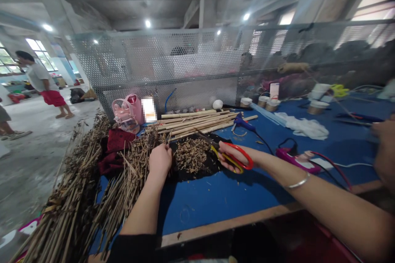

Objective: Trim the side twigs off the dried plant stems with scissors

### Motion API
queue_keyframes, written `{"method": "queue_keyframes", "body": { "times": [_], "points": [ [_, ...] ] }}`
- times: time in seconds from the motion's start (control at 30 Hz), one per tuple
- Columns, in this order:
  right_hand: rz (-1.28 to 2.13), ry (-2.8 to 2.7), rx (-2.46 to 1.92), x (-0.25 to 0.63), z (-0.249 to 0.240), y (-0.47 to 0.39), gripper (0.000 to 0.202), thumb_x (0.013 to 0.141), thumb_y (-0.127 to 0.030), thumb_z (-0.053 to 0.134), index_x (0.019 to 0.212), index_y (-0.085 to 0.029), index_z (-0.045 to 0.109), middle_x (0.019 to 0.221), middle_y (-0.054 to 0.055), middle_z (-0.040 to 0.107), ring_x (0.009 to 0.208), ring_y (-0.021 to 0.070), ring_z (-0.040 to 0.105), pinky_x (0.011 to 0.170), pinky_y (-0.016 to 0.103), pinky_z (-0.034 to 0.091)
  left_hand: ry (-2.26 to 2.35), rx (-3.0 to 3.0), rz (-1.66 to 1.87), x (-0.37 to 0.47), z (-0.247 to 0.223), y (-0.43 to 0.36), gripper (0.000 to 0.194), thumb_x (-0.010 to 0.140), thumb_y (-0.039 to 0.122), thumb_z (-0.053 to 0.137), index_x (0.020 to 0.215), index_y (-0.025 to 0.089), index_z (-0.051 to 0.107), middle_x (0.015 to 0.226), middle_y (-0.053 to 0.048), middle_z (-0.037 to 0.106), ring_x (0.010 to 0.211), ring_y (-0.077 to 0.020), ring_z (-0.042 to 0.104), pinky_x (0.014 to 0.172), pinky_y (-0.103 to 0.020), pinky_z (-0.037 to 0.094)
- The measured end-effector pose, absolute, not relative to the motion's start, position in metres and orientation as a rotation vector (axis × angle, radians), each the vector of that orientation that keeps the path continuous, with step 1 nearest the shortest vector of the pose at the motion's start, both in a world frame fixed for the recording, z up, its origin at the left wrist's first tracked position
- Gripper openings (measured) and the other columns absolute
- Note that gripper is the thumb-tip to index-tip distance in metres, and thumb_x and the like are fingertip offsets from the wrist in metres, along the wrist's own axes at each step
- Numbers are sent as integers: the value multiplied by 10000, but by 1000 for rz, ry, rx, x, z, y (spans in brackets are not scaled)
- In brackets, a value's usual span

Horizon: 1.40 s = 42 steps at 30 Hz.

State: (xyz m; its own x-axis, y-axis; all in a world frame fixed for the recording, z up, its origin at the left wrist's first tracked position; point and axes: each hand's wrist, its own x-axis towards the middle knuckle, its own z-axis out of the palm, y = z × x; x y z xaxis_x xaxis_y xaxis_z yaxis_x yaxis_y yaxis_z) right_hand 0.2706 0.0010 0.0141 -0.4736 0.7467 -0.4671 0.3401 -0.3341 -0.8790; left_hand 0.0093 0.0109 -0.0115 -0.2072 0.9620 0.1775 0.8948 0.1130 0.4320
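Observation:
My right hand (227, 157) grips a pair of scissors (248, 159) with red and yellow handles. Its dark blades point up and left, over a pile of dried, curled plant bits (191, 155) on a black cloth (212, 166). Left of that pile, my left hand (160, 159) is closed with curled fingers, at the edge of a heap of dried stems (135, 168). What its fingers pinch, if anything, is hidden. Behind the pile lie several pale wooden sticks (191, 122).
A blue glue gun (243, 122) lies beyond the scissors. On the right of the blue table (212, 209) are a purple power strip (298, 160), a white plastic bag (308, 126) and another person's blurred hand (384, 144). A pink bag (131, 109) stands before the perforated metal screen (185, 65).

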Motion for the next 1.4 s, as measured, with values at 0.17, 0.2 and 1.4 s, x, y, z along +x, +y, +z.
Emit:
{"method": "queue_keyframes", "body": {
  "times": [0.17,0.2,1.4],
  "points": [
    [1769,-1403,-1048,250,-6,36,584,640,-773,365,633,-189,389,511,-43,456,374,58,404,319,159,330,2281,1848,434,14,-24,8,242,687,296,586,877,145,586,892,-166,645,842,-279,612,688,-323,438],
    [1758,-1383,-1008,245,-11,43,583,644,-770,362,639,-188,397,516,-40,462,380,62,413,324,163,336,2295,1845,439,15,-25,8,229,694,242,568,900,142,569,893,-167,642,837,-274,614,683,-319,437],
    [756,-1844,-1193,210,-35,11,201,688,-357,601,684,-194,483,566,-37,491,521,105,435,507,214,359,1205,986,1498,46,-26,13,301,630,369,654,725,169,450,555,47,533,507,-82,534,415,-152,382]
  ]
}}
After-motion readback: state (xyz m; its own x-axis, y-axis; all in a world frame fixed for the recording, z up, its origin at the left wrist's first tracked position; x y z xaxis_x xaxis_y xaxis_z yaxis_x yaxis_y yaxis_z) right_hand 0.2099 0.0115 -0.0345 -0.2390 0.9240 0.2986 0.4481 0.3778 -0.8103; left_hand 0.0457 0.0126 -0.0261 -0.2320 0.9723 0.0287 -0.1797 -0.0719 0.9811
